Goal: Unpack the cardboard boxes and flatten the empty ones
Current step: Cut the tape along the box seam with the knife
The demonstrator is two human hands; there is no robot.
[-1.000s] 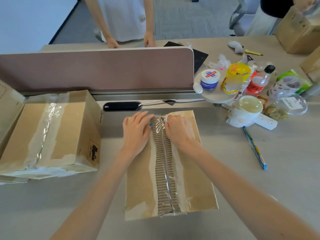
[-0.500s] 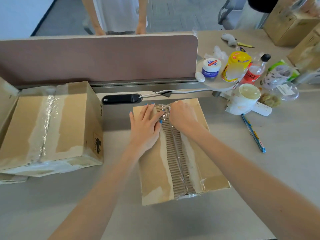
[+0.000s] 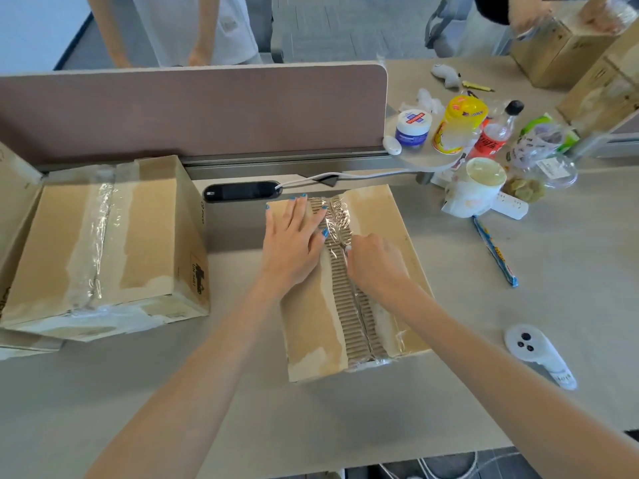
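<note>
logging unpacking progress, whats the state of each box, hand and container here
small brown cardboard box: shut, clear tape over its torn centre seam
large brown cardboard box: shut, taped
left hand: flat, pressing on the small box
right hand: curled at the seam, contents unclear
white paper cup: top covered
red-labelled bottle: capped

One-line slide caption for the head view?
Left hand presses the cardboard box while right hand picks at its clear tape.

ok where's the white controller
In the head view, the white controller lies on the table at the right, beside the small box and nearer than the blue packet.
</note>
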